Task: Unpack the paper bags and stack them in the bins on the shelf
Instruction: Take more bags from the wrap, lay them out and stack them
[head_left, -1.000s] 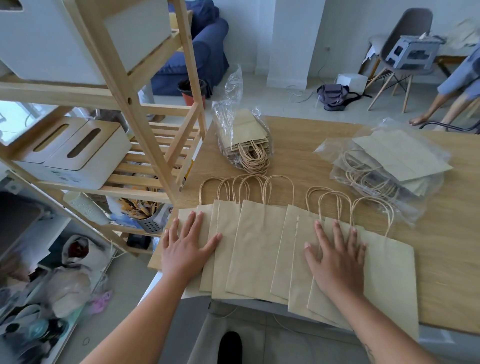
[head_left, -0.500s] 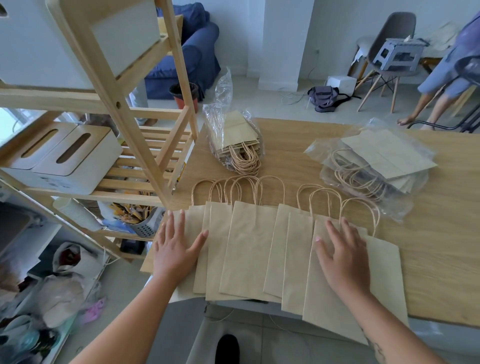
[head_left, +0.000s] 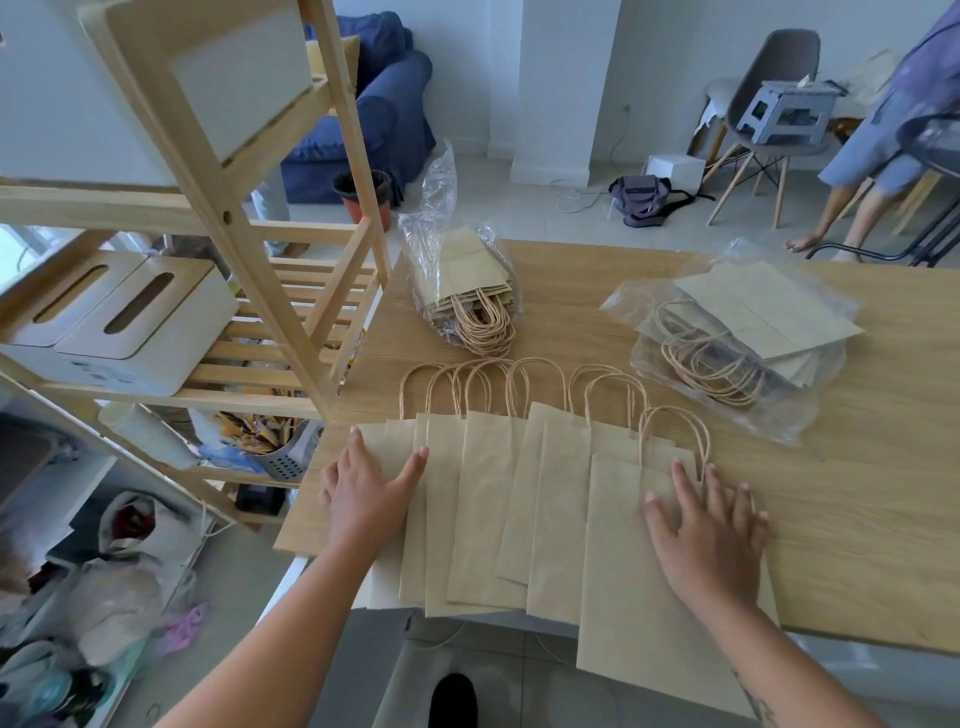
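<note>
Surface: a wooden table (head_left: 857, 519) in a lived-in room, with a wooden shelf (head_left: 218, 171) close against its left edge. A second person (head_left: 883, 135) is well apart at the back right.
Left fingers: the fingers (head_left: 358, 449) of the left hand (head_left: 363, 499) are straight and close together, with the thumb splayed wide. They lie flat on the leftmost sheets of the row.
Right fingers: the fingers (head_left: 685, 486) of the right hand (head_left: 711, 540) are spread apart and pressed flat on the end bag (head_left: 639, 613), just below its handle. Nothing is pinched.
Bags: the fanned bags (head_left: 488, 509) overlap like shingles along the near table edge. Their twisted handles (head_left: 535, 384) point away, and their lower ends overhang the edge.
Reason for the hold: the two flat palms bracket the row at its ends, probably to slide the fan together into one squared stack.
Remaining stock: the narrow pack (head_left: 467, 291) lies near the shelf and the wide pack (head_left: 748, 332) lies to the right. Both hold more bags inside clear film and sit well apart from the hands.
Destination: the slotted bins (head_left: 130, 332) sit side by side on the middle tier, on the left-hand side. Whether their lids hide any bags cannot be told.
Progress: judged early, since one batch is out of its film but not yet gathered, and two packs wait.
</note>
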